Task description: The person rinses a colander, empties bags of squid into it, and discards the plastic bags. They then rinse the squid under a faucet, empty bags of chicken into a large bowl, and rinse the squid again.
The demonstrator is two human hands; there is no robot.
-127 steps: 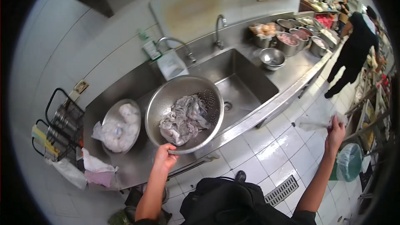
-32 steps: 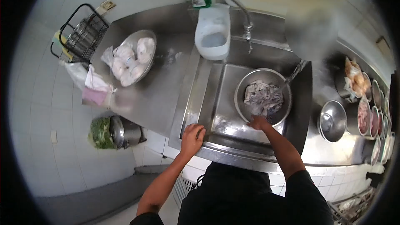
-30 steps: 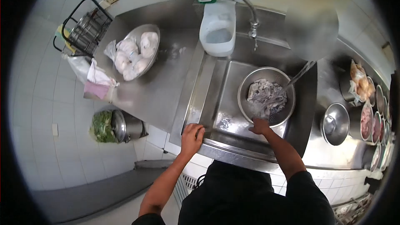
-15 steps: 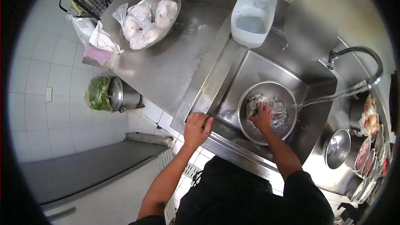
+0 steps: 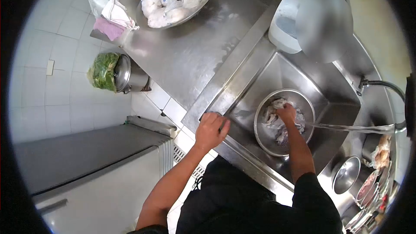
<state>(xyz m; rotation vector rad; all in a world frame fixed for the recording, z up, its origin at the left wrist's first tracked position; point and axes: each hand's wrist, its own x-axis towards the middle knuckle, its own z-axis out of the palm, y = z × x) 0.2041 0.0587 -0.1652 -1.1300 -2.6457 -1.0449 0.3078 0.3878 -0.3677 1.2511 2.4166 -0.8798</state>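
Observation:
My right hand (image 5: 286, 114) is inside a round steel bowl (image 5: 259, 135) in the sink, its fingers closed into a wet, grey-and-white soft mass (image 5: 277, 123) whose kind I cannot make out. The fingertips are partly hidden in it. From the faucet (image 5: 385, 84) at the right, a stream of water (image 5: 346, 126) runs towards the bowl. My left hand (image 5: 211, 131) is curled over the front metal edge of the sink (image 5: 242, 147), at its left corner.
A steel basin (image 5: 207, 0) of bagged whitish food stands on the counter (image 5: 182, 56). A white plastic container (image 5: 281, 39) sits behind the sink. Leafy greens in a bag (image 5: 104, 73) rest beside a steel pot (image 5: 136, 76). Another bowl (image 5: 346, 175) and several filled dishes are at right.
My right hand has gone from spread fingers over the mass to fingers closed in it, and the mass has shifted. The view has turned; my left hand stays on the sink edge.

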